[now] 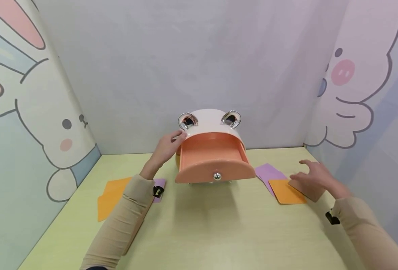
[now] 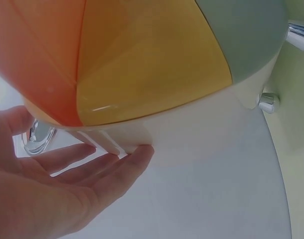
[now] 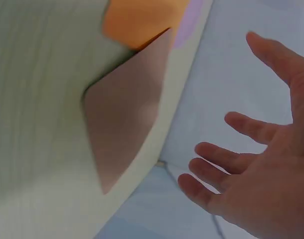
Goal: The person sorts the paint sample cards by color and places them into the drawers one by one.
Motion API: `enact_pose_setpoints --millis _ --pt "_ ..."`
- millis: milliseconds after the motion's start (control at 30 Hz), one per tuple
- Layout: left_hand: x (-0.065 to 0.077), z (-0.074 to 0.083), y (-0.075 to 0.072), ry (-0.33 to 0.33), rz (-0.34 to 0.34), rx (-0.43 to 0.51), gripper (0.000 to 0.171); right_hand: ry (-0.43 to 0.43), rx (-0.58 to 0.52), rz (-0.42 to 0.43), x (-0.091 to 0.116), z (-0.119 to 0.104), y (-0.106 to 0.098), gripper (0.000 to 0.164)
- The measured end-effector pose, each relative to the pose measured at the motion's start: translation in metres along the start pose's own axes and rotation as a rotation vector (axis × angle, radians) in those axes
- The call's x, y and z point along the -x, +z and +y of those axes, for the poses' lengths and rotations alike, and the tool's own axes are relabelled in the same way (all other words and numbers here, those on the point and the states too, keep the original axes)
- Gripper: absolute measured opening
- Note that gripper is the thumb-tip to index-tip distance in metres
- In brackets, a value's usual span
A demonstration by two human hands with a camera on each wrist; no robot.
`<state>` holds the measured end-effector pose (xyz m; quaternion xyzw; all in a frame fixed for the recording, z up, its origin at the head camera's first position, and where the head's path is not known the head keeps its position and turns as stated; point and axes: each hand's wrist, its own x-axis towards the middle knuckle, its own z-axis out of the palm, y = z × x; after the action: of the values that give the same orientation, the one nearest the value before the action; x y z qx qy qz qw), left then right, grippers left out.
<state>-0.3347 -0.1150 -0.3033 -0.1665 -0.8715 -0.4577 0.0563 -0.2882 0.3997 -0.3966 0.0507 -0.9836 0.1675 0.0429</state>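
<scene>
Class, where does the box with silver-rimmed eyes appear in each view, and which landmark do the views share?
Head: the box at centre, drawer open.
Left wrist: it spans the top, above the left hand.
Right wrist: not in the picture.
Landmark: the table, in all three.

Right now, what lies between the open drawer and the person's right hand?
The head view shows purple sheets and an orange sheet between the drawer and right hand, with a brown sheet nearest the hand.
</scene>
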Motion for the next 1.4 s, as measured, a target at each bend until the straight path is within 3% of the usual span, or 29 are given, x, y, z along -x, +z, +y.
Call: enact_pose_setpoints --millis 200,367,800,1100,1400 --pt "-0.001 -0.001 -0.001 0.009 0.003 0.01 0.057 0.022 0.044 -0.196 0.007 0.03 0.009 0.097" --pt "0.0 -0.001 0.0 0.006 0.008 0.014 0.056 0.045 -0.002 -0.252 0.01 0.031 0.012 0.102" --pt "0.005 0.001 -0.001 -0.001 0.0 0.031 0.058 0.027 -0.027 -0.177 0.008 0.029 0.013 0.097" --pt "0.006 0.002 0.0 0.001 0.001 0.029 0.057 -0.102 -0.067 -0.084 0.004 -0.011 -0.007 0.083" --pt "0.003 0.002 0.002 -0.004 -0.007 0.028 0.058 -0.197 -0.113 -0.069 0.001 -0.049 -0.028 0.081"
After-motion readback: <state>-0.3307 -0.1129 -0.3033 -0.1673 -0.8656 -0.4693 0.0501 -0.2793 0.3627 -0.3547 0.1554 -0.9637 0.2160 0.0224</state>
